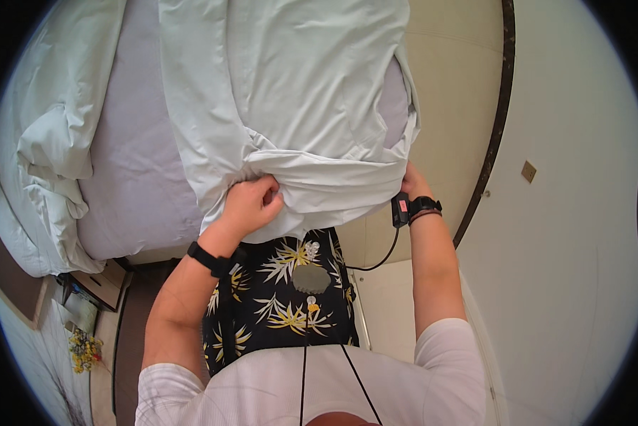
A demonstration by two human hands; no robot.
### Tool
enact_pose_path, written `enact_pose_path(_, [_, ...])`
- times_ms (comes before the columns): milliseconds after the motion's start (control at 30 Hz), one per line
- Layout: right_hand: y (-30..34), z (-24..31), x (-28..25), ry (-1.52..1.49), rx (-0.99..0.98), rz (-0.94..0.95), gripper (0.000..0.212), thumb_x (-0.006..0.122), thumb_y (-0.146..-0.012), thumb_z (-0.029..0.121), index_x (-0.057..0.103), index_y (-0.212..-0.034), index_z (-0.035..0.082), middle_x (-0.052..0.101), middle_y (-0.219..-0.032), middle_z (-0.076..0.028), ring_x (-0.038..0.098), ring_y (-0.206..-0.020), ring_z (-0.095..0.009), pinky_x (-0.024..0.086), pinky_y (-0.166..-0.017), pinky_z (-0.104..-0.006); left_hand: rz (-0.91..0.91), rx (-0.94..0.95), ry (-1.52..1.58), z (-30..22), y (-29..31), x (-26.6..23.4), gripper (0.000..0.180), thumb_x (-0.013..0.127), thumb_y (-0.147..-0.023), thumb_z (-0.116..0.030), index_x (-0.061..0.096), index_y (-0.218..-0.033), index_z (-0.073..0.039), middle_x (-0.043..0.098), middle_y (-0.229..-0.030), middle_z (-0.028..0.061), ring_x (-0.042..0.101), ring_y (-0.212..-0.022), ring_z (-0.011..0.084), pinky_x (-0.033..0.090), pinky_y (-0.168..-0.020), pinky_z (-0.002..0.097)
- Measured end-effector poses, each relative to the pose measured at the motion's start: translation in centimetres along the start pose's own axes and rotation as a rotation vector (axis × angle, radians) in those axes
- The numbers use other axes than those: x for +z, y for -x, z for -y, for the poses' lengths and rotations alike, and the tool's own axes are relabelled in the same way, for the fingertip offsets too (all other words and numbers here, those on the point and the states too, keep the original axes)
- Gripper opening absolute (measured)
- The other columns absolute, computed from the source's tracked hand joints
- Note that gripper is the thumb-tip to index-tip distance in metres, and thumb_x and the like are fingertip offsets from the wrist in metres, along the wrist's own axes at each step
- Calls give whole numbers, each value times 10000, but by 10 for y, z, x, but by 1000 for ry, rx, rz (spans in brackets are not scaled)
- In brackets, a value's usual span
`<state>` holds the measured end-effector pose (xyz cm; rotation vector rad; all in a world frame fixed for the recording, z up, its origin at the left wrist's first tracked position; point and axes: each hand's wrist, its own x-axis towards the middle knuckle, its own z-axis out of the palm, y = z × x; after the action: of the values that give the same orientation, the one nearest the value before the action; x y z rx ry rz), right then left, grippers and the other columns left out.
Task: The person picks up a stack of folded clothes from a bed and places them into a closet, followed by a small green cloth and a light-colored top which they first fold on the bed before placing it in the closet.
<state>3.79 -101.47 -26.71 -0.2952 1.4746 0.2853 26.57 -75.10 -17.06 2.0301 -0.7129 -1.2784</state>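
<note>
A white sheet or cover [312,99] lies loosely over the bed, its near end folded up into a thick band. My left hand [251,204] is closed at the left end of that band, fingers curled into the cloth, which bunches beside the knuckles. At the band's right corner, my right hand [415,182] grips the sheet's edge; its fingertips are hidden behind the fabric. Between the two hands the cloth hangs in soft folds. Pale lilac bedding [138,135] shows underneath on the left.
More white bedding [60,138] is heaped at the far left. A bedside cabinet [95,284] and yellow flowers [84,351] stand lower left. A white wall [560,227] with dark skirting [496,128] runs along the right. A black cable [381,263] hangs from my right wrist device.
</note>
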Motion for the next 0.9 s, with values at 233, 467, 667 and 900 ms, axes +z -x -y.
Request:
enact_pose_path(233, [-15, 8, -74, -120, -517, -113, 401, 474, -833, 145, 408, -1208, 21, 467, -1205, -144, 476, -1084, -248, 403, -923, -385, -271, 225, -82, -17, 8, 6, 187, 584, -691, -59, 561, -877, -57, 558, -643, 59, 546, -562, 258, 435, -541, 328])
enact_pose_path(467, [138, -1, -12, -198, -1048, -529, 244, 452, -803, 76, 457, -1030, -12, 512, -1030, -146, 510, -977, -265, 437, -862, -395, -175, -26, 156, 0, -7, 2, 317, 564, -774, -158, 505, -1062, -40, 556, -689, 81, 540, -622, 201, 437, -588, 297])
enact_pose_path(667, [271, 8, 122, -272, -1352, -444, 189, 466, -799, 107, 505, -964, 23, 536, -1010, -100, 543, -881, -225, 455, -810, -380, 6, -78, 337, 4, -5, -4, 341, 546, -795, -218, 495, -1078, -35, 577, -737, 85, 552, -658, 188, 443, -631, 287])
enact_pose_path(900, [296, 12, 220, -69, -1431, 371, 241, 454, -809, 114, 566, -1001, 20, 590, -955, -97, 546, -938, -208, 385, -891, -365, -124, 209, 133, 4, 31, -24, 542, 640, -696, -358, 473, -1119, -63, 541, -970, 117, 536, -857, 269, 435, -739, 349])
